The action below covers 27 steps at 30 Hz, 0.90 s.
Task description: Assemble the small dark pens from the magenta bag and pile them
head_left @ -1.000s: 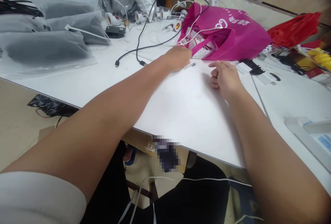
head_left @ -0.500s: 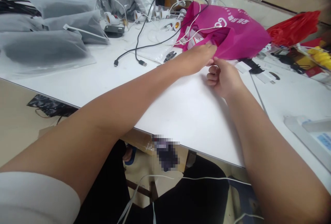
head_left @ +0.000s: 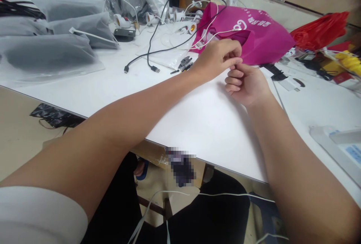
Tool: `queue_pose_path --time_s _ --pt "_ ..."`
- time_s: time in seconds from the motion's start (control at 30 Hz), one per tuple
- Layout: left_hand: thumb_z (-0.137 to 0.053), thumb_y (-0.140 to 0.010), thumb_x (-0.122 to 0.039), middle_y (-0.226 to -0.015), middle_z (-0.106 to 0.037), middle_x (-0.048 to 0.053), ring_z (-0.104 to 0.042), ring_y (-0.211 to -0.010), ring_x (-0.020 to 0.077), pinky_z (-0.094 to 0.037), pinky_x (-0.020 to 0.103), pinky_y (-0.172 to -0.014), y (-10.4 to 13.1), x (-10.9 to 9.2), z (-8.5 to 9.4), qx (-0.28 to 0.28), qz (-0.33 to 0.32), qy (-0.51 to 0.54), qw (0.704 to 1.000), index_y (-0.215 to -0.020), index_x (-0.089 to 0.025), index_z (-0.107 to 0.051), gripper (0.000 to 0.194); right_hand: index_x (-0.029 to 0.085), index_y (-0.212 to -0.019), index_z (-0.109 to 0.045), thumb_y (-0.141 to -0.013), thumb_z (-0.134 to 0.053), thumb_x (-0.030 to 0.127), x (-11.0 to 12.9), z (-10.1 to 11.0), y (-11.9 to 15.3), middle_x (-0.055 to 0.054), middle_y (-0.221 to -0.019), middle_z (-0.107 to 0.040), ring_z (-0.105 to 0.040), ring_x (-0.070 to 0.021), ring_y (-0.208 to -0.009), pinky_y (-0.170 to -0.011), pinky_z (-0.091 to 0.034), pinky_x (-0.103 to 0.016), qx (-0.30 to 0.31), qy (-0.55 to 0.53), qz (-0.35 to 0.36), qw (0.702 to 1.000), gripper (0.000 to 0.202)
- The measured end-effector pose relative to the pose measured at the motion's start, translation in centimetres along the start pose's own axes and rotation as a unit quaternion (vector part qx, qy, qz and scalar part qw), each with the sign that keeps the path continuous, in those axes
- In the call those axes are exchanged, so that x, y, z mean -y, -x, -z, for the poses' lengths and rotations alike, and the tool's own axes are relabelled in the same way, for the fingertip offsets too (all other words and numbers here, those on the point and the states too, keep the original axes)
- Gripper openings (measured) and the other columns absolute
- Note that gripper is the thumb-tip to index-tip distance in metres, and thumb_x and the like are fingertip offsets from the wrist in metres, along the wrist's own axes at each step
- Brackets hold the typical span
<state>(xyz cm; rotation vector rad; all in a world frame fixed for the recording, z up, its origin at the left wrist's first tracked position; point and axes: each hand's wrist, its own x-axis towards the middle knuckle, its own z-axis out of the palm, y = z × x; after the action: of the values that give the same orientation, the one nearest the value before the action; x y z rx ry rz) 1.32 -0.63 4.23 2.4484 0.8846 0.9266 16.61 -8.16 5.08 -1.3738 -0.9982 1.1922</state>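
My left hand [head_left: 218,58] and my right hand [head_left: 248,82] meet at the fingertips just in front of a magenta bag [head_left: 262,43]. The left fingers are bent, with thumb and fingertips closing toward the right hand's pinch. My right hand is closed, its lower fingers curled into the palm. Whatever lies between the fingertips is too small or too hidden to make out. The bag lies on its side with its mouth toward me, white items showing inside. Beside my left wrist are small dark tool-like pieces [head_left: 184,63].
Across the white table [head_left: 197,123] runs a black USB cable [head_left: 153,68]. Frosted bags [head_left: 47,54] with dark contents are at left, near a dark grey device [head_left: 124,34]. Several lamp holders [head_left: 122,21] stand behind. A red plastic bag [head_left: 320,31] and a grey tray-like object [head_left: 338,146] are at right.
My left hand has rolled and lifted slightly, so its thumb and bent fingers show more. My right hand has shifted a little to the right, still closed. The bag stays put.
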Motion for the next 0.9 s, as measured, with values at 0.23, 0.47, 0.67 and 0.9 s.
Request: queue_pose_path --time_s 0.23,0.47,0.67,0.9 --pt "-0.040 -0.122 -0.061 -0.149 -0.086 -0.010 -0.070 -0.149 0.0281 -0.062 0.059 -0.116 0.0 -0.6 -0.4 0.017 0.104 0.022 0.994 -0.169 -0.049 -0.066 0.055 0.031 -0.087 -0.059 -0.113 -0.071 0.042 0.2 -0.2 0.5 0.004 -0.062 -0.030 -0.029 -0.0175 -0.053 -0.049 -0.023 -0.035 -0.007 -0.003 0.033 0.999 0.031" --pt "-0.046 -0.125 -0.044 -0.154 -0.084 -0.005 -0.072 -0.147 0.0199 -0.060 0.045 -0.127 0.0 -1.3 -0.5 -0.006 0.053 0.039 0.998 -0.163 -0.038 -0.072 0.047 0.033 -0.085 -0.060 -0.109 -0.076 0.045 -0.1 0.2 0.2 0.003 -0.062 -0.033 -0.031 -0.0194 -0.054 -0.048 -0.020 -0.037 -0.023 -0.010 0.045 0.999 0.032" --pt "-0.046 -0.125 -0.038 -0.138 -0.091 -0.001 -0.067 -0.155 0.0272 -0.056 0.058 -0.130 -0.4 -1.7 -0.9 -0.019 0.085 -0.005 0.996 -0.169 -0.041 -0.070 0.051 0.033 -0.083 -0.059 -0.106 -0.081 0.052 -0.7 0.3 -0.6 0.002 -0.061 -0.038 -0.027 -0.0193 -0.053 -0.048 -0.020 -0.039 -0.037 -0.019 0.061 0.997 0.037" --pt "-0.052 -0.116 -0.062 -0.147 -0.088 -0.003 -0.056 -0.166 0.0314 -0.053 0.065 -0.128 -1.0 -0.7 -0.6 0.038 0.061 -0.044 0.996 -0.182 -0.047 -0.054 0.067 0.032 -0.088 -0.058 -0.108 -0.081 0.061 -0.6 -0.6 -0.2 0.006 -0.062 -0.027 -0.017 -0.0155 -0.050 -0.048 -0.015 -0.035 -0.015 -0.029 0.048 0.998 0.041"
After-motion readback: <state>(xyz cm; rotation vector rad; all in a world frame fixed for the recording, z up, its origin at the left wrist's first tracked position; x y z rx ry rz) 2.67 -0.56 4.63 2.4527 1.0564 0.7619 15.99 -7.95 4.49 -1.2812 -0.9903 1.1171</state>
